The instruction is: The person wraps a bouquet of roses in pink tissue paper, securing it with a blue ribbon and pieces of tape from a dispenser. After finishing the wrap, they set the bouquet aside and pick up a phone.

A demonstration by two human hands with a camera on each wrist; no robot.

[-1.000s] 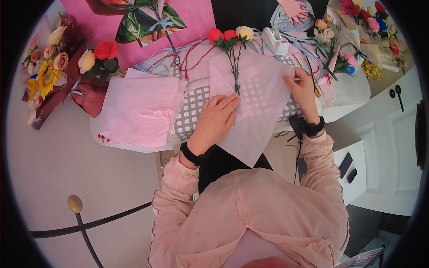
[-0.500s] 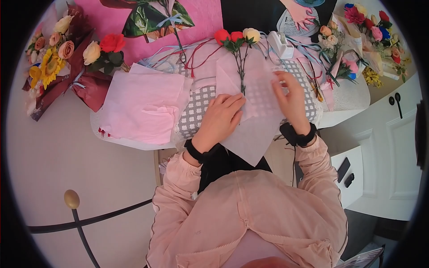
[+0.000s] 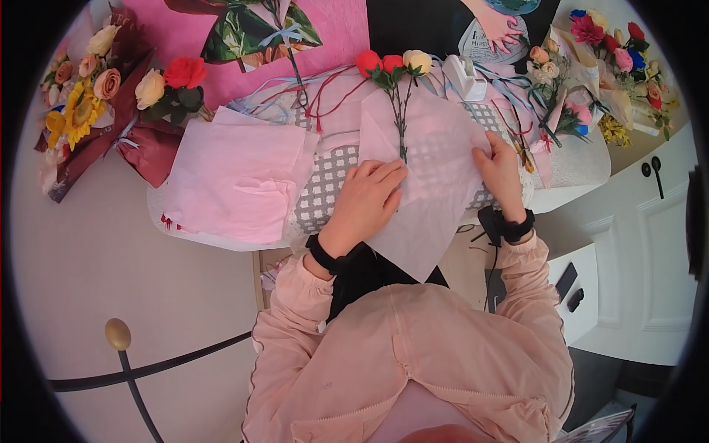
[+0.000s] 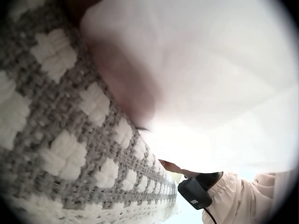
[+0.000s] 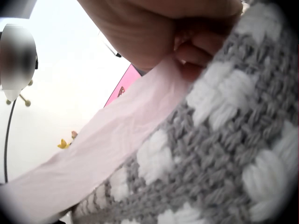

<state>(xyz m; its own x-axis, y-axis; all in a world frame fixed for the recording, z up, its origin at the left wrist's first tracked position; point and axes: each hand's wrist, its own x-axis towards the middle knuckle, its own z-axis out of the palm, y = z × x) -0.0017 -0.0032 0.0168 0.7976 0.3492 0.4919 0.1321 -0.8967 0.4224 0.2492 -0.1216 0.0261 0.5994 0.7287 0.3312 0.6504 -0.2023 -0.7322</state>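
Observation:
A sheet of thin pale pink wrapping paper lies over a grey-and-white crocheted cloth, one corner hanging past the front edge. On it lie stems bearing two red flowers and a cream flower. My left hand rests on the paper's left part, fingers extended and fingertips at the lower stem ends, which they hide. At the paper's right edge, my right hand pinches it between thumb and fingers. The right wrist view shows the curled fingers at the paper close over the cloth.
To the left lies a stack of pink sheets, with a wrapped bouquet beyond. Behind the flowers are a white box-shaped object and loose red and blue ribbons. More bouquets stand at the right.
My right hand first moved left over the paper with its fingers loose, then came back to the right edge and took hold there. The left hand has stayed at the stem ends.

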